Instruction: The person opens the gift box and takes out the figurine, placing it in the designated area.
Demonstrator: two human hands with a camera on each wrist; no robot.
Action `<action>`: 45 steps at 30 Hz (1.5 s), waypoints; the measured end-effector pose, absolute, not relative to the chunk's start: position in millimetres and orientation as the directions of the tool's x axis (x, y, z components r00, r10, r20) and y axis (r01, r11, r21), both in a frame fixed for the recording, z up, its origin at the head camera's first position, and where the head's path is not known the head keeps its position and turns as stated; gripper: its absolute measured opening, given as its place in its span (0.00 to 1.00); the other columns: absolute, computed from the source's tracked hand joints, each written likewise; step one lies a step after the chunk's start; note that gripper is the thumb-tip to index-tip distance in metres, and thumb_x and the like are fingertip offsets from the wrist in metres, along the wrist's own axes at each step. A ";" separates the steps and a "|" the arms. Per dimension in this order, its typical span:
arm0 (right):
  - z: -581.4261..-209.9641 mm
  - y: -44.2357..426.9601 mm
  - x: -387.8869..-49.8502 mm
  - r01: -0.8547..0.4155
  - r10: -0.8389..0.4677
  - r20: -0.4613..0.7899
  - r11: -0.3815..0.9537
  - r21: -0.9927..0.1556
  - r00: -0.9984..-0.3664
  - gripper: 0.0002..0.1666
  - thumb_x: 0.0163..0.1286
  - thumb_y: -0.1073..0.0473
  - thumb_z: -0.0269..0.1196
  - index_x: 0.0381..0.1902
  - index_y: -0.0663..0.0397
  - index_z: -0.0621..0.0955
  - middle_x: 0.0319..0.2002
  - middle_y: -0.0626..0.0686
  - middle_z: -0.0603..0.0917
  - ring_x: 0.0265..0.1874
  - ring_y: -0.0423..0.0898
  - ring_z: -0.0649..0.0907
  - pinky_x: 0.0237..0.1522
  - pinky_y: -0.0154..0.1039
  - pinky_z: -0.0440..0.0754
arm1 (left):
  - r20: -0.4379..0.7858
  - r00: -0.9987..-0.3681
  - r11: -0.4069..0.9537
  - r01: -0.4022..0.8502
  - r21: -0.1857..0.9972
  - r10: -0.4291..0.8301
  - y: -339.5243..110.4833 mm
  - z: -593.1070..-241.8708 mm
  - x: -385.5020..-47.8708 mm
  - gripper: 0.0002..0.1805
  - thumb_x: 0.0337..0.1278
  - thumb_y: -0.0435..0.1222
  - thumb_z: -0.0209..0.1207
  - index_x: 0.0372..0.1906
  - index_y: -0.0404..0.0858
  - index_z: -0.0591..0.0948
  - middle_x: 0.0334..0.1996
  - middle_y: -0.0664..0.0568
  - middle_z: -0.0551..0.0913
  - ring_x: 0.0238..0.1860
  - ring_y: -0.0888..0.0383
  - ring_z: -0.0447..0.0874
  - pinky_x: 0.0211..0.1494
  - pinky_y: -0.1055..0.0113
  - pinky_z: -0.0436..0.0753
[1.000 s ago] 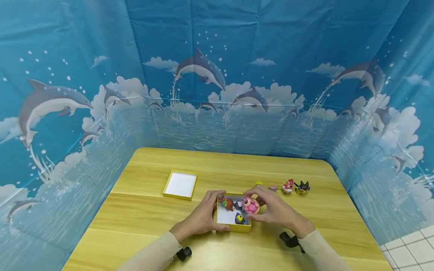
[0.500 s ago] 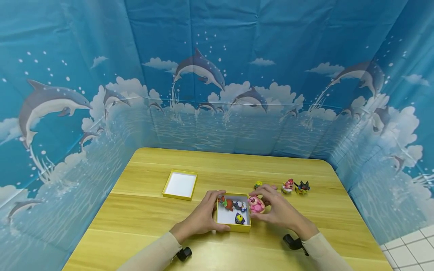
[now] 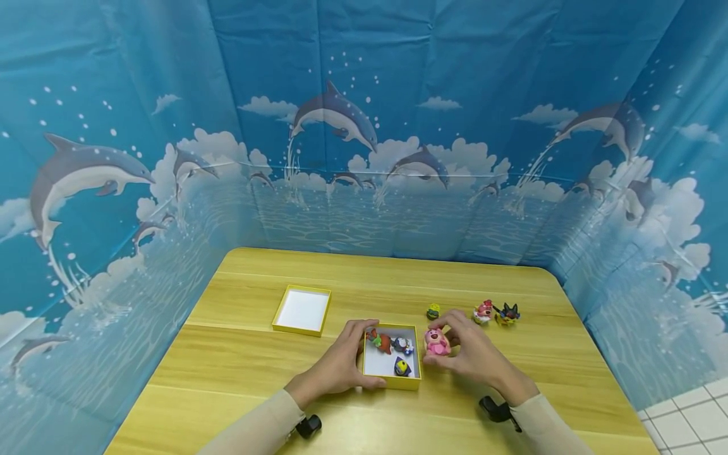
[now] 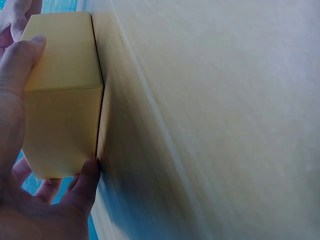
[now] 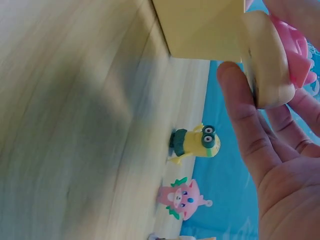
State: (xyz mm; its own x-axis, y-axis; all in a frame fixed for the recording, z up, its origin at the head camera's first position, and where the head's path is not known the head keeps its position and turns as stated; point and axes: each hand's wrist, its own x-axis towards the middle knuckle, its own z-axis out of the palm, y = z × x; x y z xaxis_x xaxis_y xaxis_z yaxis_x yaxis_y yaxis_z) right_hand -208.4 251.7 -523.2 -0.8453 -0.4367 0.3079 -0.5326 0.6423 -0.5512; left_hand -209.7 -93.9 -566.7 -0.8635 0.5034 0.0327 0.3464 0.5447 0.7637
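Note:
My left hand (image 3: 335, 363) grips the small yellow box (image 3: 392, 383) at its left side, thumb at the near wall and fingers at the far one. Inside the box lie an orange-brown figurine (image 3: 382, 342), a dark-and-white figurine (image 3: 404, 345) and a dark blue figurine with a yellow face (image 3: 402, 367). Just right of the box, my right hand (image 3: 474, 351) pinches a pink bear figurine (image 3: 436, 343) between thumb and fingers. In the right wrist view the bear's beige rounded back piece (image 5: 267, 60) shows, held above the table beside the box.
A shallow yellow lid (image 3: 302, 309) with a white inside lies at the left. Beyond my right hand stand a Minion figurine (image 3: 433, 311), a pink figurine (image 5: 182, 199) hidden in the head view, a red-topped pink figurine (image 3: 483, 313) and a black-eared figurine (image 3: 507, 315).
My right hand has carried the pink bear figurine from over the box's right edge to just right of the box. The left hand and the box stay in place.

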 end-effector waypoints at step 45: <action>-550.4 249.3 -214.2 -0.338 -0.286 0.180 0.799 -0.497 -0.941 0.35 0.61 0.39 0.91 0.56 0.53 0.90 0.41 0.44 0.85 0.37 0.40 0.77 0.40 0.34 0.77 | 0.037 -0.866 0.546 0.347 0.762 0.499 -93.6 -565.4 -208.5 0.71 0.52 0.60 0.90 0.95 0.54 0.58 0.85 0.48 0.67 0.82 0.48 0.76 0.87 0.42 0.80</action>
State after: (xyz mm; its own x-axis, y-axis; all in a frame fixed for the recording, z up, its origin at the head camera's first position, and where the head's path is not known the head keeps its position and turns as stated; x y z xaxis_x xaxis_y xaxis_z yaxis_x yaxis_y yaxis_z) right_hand -214.2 249.3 -550.4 -0.9411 -0.2859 0.1805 -0.3381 0.7991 -0.4972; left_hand -208.5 -93.6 -565.4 -0.8660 0.4987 0.0372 0.3474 0.5463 0.7622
